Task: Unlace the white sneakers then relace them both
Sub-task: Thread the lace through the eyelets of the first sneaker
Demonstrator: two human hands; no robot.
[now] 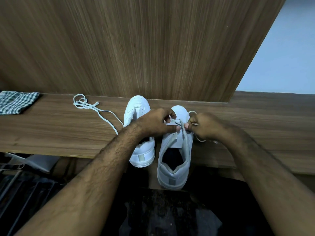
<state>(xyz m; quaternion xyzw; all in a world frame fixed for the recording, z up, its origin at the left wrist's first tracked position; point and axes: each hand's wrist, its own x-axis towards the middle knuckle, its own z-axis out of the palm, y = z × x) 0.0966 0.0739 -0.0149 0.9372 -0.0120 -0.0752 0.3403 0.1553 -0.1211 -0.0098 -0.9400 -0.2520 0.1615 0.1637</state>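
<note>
Nearest me, mid-frame, the right sneaker overhangs the shelf edge. Both my left hand and right hand pinch its lace. Left sneaker stands beside it; loose lace upper left.

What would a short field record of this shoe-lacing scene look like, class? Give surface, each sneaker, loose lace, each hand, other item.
surface: wooden shelf against a wooden panel
left sneaker: white, no lace visible in it
right sneaker: white, heel overhanging the shelf edge, lace at its eyelets
loose lace: lying left of the sneakers
left hand: pinching the right sneaker's lace
right hand: pinching the same lace
other item: checked cloth, far left
</note>
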